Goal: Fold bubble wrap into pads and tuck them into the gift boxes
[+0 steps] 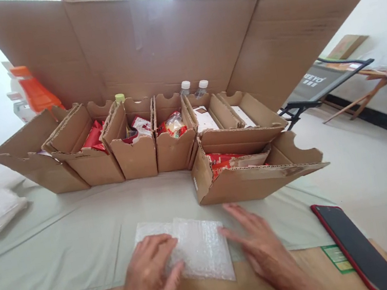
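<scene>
White letters on the dark cloth of the chair (316, 82), at two o'clock in the view, read roughly "NEEVO"; the first letter is unsure. A green label (336, 258) at five o'clock, just beside the phone (359, 246), bears print too small to read. Red packets (93, 137) in the boxes (89, 167) at eleven o'clock show print that cannot be made out

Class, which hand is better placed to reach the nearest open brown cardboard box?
Probably the right hand: it lies just before the brown cardboard box; the left hand rests on the clear bubble-wrap pouch.
</scene>
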